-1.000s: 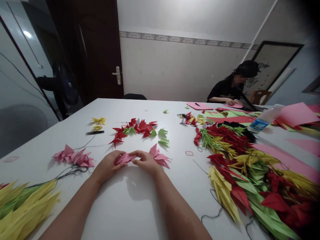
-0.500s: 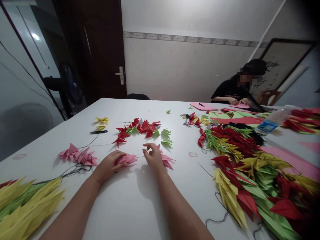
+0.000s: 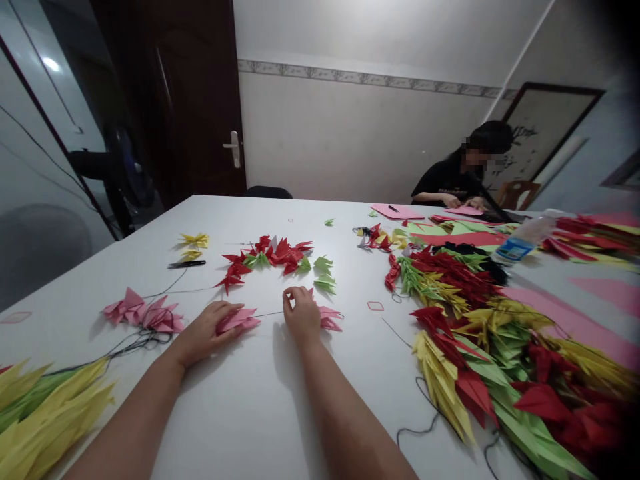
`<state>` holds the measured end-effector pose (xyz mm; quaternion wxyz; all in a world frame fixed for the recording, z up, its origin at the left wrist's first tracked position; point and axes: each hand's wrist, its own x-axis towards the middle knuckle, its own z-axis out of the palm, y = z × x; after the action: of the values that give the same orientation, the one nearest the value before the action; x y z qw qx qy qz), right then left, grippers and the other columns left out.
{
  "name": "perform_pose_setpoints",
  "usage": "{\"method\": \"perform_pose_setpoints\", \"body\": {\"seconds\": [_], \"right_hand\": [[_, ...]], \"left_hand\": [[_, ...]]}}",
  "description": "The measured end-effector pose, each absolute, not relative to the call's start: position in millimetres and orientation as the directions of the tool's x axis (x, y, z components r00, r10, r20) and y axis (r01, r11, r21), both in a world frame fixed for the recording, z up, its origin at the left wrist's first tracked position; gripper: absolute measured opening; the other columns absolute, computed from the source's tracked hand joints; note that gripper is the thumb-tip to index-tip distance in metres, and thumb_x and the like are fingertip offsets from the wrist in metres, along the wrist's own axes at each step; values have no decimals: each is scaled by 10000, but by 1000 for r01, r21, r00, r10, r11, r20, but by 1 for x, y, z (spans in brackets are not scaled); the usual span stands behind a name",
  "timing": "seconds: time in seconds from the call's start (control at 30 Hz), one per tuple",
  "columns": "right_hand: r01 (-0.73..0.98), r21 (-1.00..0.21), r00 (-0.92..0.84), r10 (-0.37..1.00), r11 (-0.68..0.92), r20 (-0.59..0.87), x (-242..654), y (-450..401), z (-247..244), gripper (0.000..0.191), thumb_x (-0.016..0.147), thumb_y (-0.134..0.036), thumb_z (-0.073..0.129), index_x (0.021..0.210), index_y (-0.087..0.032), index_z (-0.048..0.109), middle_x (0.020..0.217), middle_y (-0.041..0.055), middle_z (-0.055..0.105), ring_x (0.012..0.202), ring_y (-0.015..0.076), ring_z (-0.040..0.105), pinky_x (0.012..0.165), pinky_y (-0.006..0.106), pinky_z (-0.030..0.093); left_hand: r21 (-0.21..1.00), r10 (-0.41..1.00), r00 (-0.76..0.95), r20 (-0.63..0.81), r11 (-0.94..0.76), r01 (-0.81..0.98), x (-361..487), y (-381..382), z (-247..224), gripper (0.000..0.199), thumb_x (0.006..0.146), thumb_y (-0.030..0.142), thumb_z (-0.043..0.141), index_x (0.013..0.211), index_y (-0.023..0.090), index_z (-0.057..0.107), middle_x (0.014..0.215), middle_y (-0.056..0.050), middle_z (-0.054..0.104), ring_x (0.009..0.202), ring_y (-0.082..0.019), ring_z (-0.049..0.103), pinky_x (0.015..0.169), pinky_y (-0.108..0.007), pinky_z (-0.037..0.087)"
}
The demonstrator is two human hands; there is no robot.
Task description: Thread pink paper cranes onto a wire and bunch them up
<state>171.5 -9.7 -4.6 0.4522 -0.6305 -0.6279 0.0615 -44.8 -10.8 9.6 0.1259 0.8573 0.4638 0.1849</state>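
My left hand (image 3: 213,330) curls around a pink folded-paper piece (image 3: 245,320) just above the white table (image 3: 225,413). From that piece a dark thread (image 3: 267,314) runs tight to my right hand (image 3: 303,317), whose thumb and fingertips are pinched at the thread's end. Another pink paper piece (image 3: 331,319) lies beside the right hand, partly hidden behind it. More pink folded pieces (image 3: 145,313) rest left of my left hand, with loose dark cord (image 3: 150,339) over them. Beyond both hands lies an arc of red folded pieces (image 3: 283,255), with green ones (image 3: 325,273) at its right end.
Yellow pieces (image 3: 195,240) and a small black-handled cutting tool (image 3: 187,265) lie at the far left. Heaped paper strands (image 3: 465,280) and a plastic bottle (image 3: 520,241) cover the right side. Yellow-green strands (image 3: 55,407) fill the near left corner. A person (image 3: 450,177) sits across, handling pink paper.
The view has shifted slightly to the right. My right thumb and fingers have come closer together at the thread. My left hand stays on the pink piece.
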Motion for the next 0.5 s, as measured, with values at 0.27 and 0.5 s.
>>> {"method": "perform_pose_setpoints", "body": {"seconds": [0.27, 0.5], "right_hand": [[663, -460, -196, 730, 590, 654, 157, -19, 1, 246, 835, -260, 465, 1035, -177, 583, 998, 71, 611, 970, 183, 509, 887, 323, 363], [501, -662, -367, 829, 558, 422, 148, -20, -2, 198, 741, -129, 545, 902, -195, 639, 874, 27, 655, 816, 138, 577, 750, 245, 441]], "left_hand": [[428, 843, 500, 196, -533, 730, -41, -8, 7, 378, 765, 478, 494, 987, 174, 521, 1002, -67, 561, 946, -210, 501, 855, -327, 398], [496, 848, 498, 182, -516, 698, -40, -5, 3, 412, 716, 474, 564, 987, 168, 506, 963, -56, 551, 892, -203, 509, 797, -318, 415]]}}
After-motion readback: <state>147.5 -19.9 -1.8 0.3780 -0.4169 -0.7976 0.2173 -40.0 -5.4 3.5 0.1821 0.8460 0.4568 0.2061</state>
